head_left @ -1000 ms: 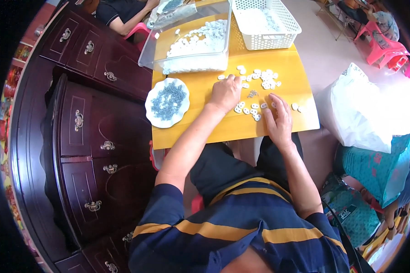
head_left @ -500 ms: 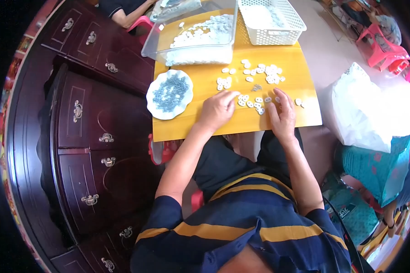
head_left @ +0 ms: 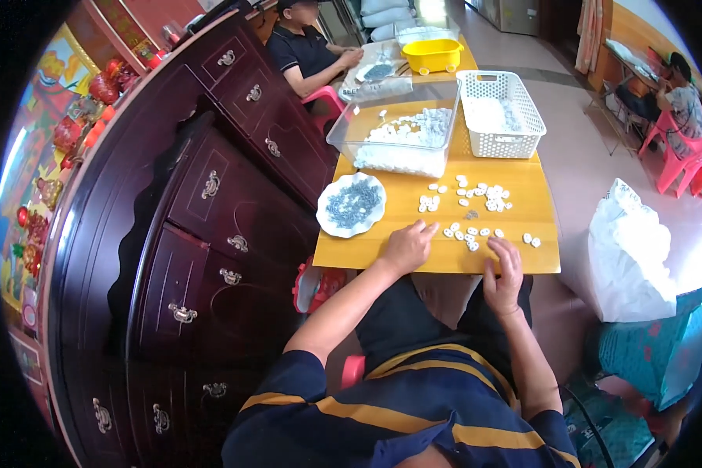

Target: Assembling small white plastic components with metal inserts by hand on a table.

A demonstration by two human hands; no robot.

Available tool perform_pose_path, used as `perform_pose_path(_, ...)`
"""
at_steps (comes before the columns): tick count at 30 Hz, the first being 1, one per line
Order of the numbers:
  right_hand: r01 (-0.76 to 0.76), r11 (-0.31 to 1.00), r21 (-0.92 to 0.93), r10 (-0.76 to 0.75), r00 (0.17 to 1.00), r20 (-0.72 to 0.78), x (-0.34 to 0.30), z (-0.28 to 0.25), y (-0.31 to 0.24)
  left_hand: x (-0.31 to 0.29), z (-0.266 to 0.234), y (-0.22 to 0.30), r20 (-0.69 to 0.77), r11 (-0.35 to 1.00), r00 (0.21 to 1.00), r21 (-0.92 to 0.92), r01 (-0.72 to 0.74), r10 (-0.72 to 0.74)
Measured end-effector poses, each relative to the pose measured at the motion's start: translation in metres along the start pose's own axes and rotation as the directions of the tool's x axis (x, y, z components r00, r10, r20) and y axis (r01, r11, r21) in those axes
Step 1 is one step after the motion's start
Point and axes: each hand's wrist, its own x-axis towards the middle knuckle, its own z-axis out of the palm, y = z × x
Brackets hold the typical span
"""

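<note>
Beyond the hands [head_left: 408, 248], indistinct grey bits [head_left: 472, 214]

Yellow wooden worktop [head_left: 343, 253]: an open lane runs between the white scalloped plate [head_left: 347, 232] and the scattered white oval two-holed pieces [head_left: 471, 237]. The clear plastic high-walled bin [head_left: 347, 148] and the white perforated plastic basket [head_left: 503, 147] obstruct the far side, separated by a narrow gap. The left hand [head_left: 410, 246] and right hand [head_left: 505, 273] occupy the front edge; the left front corner offers unobstructed surface
</note>
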Motion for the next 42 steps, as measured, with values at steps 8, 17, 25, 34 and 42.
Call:
perform_pose_path(8,-0.260,0.924,0.281,0.181,0.943,0.278,-0.039,0.024,-0.022,-0.028,-0.004,0.020,-0.034,0.988,0.988,0.026,0.153,-0.152)
perform_pose_path(17,-0.826,0.000,0.564,0.584,0.458,0.670,-0.059,0.044,0.011,-0.026,0.017,0.065,-0.061,0.991,0.990,-0.043,0.128,-0.131)
perform_pose_path(25,-0.795,-0.287,0.534,0.652,0.246,0.717,-0.062,0.047,0.026,-0.016,0.019,0.101,-0.002,0.981,0.990,-0.134,0.141,-0.142)
perform_pose_path(34,-0.738,-0.348,0.578,0.663,0.242,0.708,-0.062,0.056,0.029,-0.022,0.031,0.114,-0.045,0.934,0.988,-0.334,0.128,-0.151)
perform_pose_path(42,-0.750,-0.264,0.607,0.651,0.326,0.686,-0.064,0.053,0.027,-0.035,0.051,0.105,0.019,0.698,0.945,-0.669,0.255,-0.327)
